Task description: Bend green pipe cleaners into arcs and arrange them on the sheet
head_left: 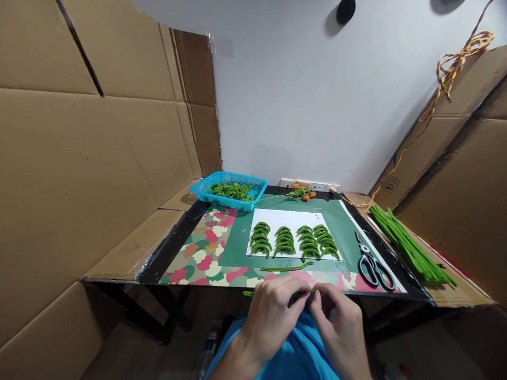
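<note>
Just in front of the table's near edge, my left hand [273, 309] and my right hand [336, 319] are close together, thumbs and fingertips pinched. Between them runs a short green pipe cleaner [247, 293]; one end pokes out left of my left hand, a bit shows at the fingertips, and my hand hides most of the rest. Beyond my hands, a single, nearly straight green piece [287, 267] lies on the mat. Behind it, curved green pieces [284, 241] sit in several columns on a white sheet [287, 215].
Black-handled scissors [370, 264] lie at the right, beside a bundle of long green pipe cleaners [410, 245]. At the back left is a blue basket [227, 204] of green pieces. Orange flowers [304, 193] lie near the wall sockets. Cardboard walls [99, 158] flank the table.
</note>
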Demonstrator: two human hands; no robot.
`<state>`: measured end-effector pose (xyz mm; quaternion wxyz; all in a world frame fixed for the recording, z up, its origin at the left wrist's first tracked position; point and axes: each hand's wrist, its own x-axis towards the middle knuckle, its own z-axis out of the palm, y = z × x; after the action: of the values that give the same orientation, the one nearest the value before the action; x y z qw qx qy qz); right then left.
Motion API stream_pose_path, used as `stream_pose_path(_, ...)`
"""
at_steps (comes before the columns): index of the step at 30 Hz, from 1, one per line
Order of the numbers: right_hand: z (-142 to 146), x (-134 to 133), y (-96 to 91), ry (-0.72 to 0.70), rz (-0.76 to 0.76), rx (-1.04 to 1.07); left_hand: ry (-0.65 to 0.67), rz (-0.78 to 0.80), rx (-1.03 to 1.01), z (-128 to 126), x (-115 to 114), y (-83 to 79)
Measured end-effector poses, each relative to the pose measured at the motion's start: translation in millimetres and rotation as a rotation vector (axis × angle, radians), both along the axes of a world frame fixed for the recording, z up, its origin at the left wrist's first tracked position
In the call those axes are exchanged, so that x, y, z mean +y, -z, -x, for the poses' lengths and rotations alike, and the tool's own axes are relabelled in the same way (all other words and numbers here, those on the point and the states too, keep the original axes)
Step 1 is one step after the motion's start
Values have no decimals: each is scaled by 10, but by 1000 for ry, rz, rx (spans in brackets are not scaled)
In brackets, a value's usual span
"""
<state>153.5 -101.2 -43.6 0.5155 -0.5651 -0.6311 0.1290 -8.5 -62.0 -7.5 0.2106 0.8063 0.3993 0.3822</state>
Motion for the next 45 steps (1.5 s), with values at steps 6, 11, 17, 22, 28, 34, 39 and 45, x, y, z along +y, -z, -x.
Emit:
stream_pose_path(6,-3,-15,-60,-68,-1,52,-24,-37,-36,10,0,12)
stream_pose_path(11,-19,-12,-10,-60,5,27,-25,-26,-13,22,0,19)
stream_pose_path(17,-37,-7,50,-75,36,27,-25,8,-28,15,5,-6)
stream_pose_path(22,-46,-2,65,-79,20,9,9,131,-3,1,11,-23)
stream_pose_path(28,-38,15,77,-62,11,-52,2,192,58,2,15,-57)
stream_pose_path(34,-27,23,55,-55,-7,-142,-31,176,138,-12,27,-75)
stream_pose_path(39,-8,46,61,2,-51,-209,-12,167,151,-10,27,-24)
stream_pose_path(45,1,45,84,63,-84,-280,-44,121,213,-24,24,13)
